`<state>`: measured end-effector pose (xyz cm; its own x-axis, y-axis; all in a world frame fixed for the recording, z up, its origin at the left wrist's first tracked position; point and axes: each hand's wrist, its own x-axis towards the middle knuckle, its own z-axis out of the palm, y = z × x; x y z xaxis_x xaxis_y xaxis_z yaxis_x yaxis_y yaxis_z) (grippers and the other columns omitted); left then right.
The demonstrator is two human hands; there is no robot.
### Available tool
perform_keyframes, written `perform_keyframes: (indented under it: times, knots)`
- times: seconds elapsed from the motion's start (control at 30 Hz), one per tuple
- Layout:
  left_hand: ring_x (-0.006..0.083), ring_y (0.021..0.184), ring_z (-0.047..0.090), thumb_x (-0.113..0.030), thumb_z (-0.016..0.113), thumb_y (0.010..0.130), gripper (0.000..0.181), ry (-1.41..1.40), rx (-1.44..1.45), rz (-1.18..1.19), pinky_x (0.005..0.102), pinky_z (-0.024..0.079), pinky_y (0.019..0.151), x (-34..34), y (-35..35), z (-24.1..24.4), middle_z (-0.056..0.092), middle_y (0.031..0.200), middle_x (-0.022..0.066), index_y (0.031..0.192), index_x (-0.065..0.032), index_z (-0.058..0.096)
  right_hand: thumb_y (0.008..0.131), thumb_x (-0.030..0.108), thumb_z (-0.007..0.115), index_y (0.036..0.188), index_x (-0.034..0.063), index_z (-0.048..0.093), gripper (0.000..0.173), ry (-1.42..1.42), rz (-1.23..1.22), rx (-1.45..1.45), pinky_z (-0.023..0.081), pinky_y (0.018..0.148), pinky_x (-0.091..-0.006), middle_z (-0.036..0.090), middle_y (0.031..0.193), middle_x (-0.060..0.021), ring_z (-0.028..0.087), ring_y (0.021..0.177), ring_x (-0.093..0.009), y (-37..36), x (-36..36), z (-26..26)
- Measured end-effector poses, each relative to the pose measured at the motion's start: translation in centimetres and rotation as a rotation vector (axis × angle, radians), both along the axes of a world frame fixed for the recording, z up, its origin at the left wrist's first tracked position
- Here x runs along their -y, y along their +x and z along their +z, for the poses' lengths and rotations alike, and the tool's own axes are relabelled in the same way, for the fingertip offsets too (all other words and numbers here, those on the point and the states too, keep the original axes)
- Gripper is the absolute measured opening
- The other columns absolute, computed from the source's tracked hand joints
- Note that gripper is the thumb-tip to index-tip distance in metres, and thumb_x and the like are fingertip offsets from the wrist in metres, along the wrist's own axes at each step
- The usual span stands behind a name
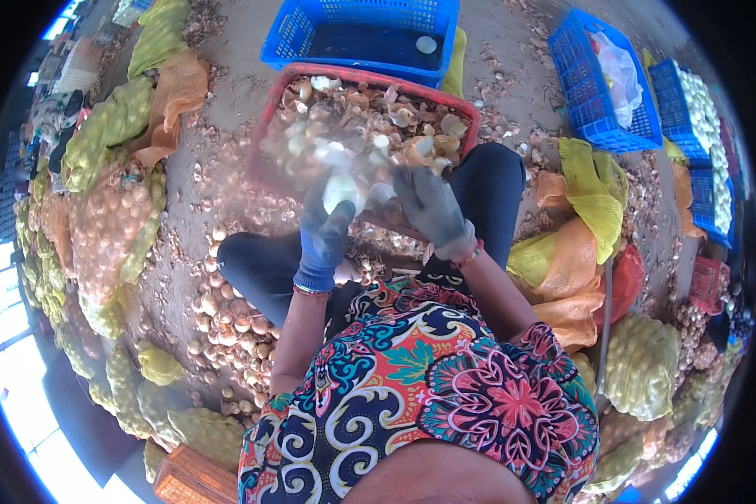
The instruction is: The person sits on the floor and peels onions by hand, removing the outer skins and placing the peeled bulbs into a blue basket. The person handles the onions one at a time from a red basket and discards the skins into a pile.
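Observation:
My left hand (pixel 329 230), in a blue and grey work glove, grips a pale peeled onion (pixel 344 194) over the near edge of a red plastic crate (pixel 472 123). Just to its right is my right hand (pixel 433 208), in a grey glove, with its fingers bent; whether it holds anything cannot be seen. The crate is heaped with onion skins (pixel 409 116) and pale onion pieces, partly blurred. Beyond it, a blue plastic crate (pixel 353 62) holds one peeled onion (pixel 426 45).
Unpeeled onions (pixel 239 324) lie on the floor by my left knee. Full mesh sacks (pixel 110 214) line the left side. At right are loose mesh sacks (pixel 595 189), a blue crate with a plastic bag (pixel 620 82) and blue crates of peeled onions (pixel 699 113). Skins litter the floor.

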<state>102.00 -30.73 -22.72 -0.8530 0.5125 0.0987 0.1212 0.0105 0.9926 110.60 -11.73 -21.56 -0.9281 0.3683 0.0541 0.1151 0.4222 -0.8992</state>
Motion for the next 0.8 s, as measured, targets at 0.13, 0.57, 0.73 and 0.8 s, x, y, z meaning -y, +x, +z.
perform_keyframes:
  times: [0.13,0.57,0.73,0.8]
  knots:
    - [0.0186,0.101,0.059,-0.032,0.071,0.088,0.062,0.226,0.269,0.082,0.0335,0.048,0.093,-0.4,-0.2,0.4,0.059,0.113,0.0083,0.134,0.0007,0.044,0.087,0.014,0.063,0.116,0.0084,0.057,0.031,0.220,0.131,-0.101,0.051,0.066,-0.0449,0.063,0.094,-0.0155,0.063,0.078,-0.035,2.8,1.5,-0.3]
    - [0.0160,0.098,0.059,-0.027,0.075,0.082,0.057,0.200,0.261,0.130,0.0306,0.049,0.089,0.3,-0.1,-0.4,0.059,0.109,0.0059,0.127,-0.0036,0.048,0.087,0.014,0.062,0.113,0.0112,0.059,0.026,0.420,0.066,-0.135,0.051,0.062,-0.0431,0.062,0.092,-0.0121,0.062,0.076,-0.034,2.9,2.8,-0.1]
    - [0.0184,0.101,0.060,-0.035,0.076,0.080,0.066,0.163,0.292,0.075,0.0314,0.049,0.090,0.5,-0.1,1.1,0.059,0.112,0.0081,0.129,-0.0016,0.047,0.089,0.015,0.064,0.108,0.0088,0.060,0.021,0.268,0.067,-0.150,0.051,0.061,-0.0371,0.063,0.086,-0.0085,0.064,0.073,-0.027,2.7,2.4,-0.6]
    - [0.0186,0.100,0.059,-0.034,0.072,0.080,0.063,0.119,0.283,0.047,0.0313,0.049,0.088,0.6,-0.1,2.0,0.059,0.112,0.0088,0.128,-0.0004,0.048,0.093,0.016,0.062,0.109,0.0054,0.062,0.019,-0.310,-0.002,-0.046,0.050,0.059,-0.0321,0.065,0.079,-0.0053,0.063,0.067,-0.017,2.1,1.5,-3.5]
